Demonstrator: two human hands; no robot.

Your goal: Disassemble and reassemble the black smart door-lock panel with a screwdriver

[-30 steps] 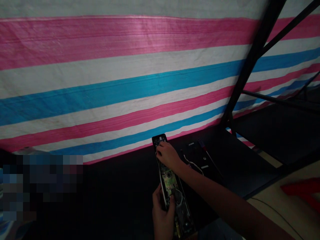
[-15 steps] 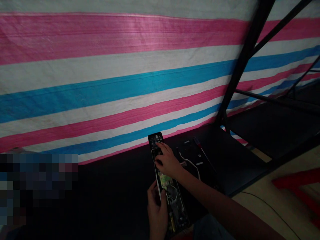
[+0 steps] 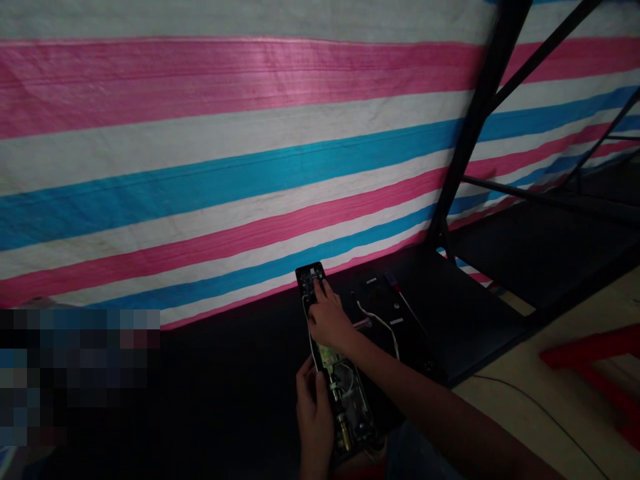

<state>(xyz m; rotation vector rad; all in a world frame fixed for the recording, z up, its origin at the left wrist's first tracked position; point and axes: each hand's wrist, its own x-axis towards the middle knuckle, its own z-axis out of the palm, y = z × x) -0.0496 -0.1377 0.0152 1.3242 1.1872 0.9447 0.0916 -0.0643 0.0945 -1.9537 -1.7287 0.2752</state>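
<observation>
A long, narrow black device casing (image 3: pixel 361 393) lies open-topped on a dark table, pointing away from me. Inside are a green circuit board (image 3: pixel 330 358), pale wires and a brass-coloured cylinder (image 3: pixel 345 432). My left hand (image 3: pixel 315 407) grips the casing's left side near the middle, thumb on the rim. My right hand (image 3: pixel 327 313) reaches across the casing, its index and middle fingers stretched onto the parts at the far end. The palm hides the section underneath. A white cable (image 3: pixel 383 323) lies right of my right hand.
A screwdriver (image 3: pixel 395 283) with a long shaft rests on the dark table (image 3: pixel 240 373) to the right. Behind stands a striped tarp (image 3: pixel 250 167). A black metal frame (image 3: pixel 467 133) rises at right, and a red metal piece (image 3: pixel 590 347) stands on the floor.
My right hand's fingers have straightened and sit flatter at the casing's far end. My left hand stays on the side. The view has shifted slightly.
</observation>
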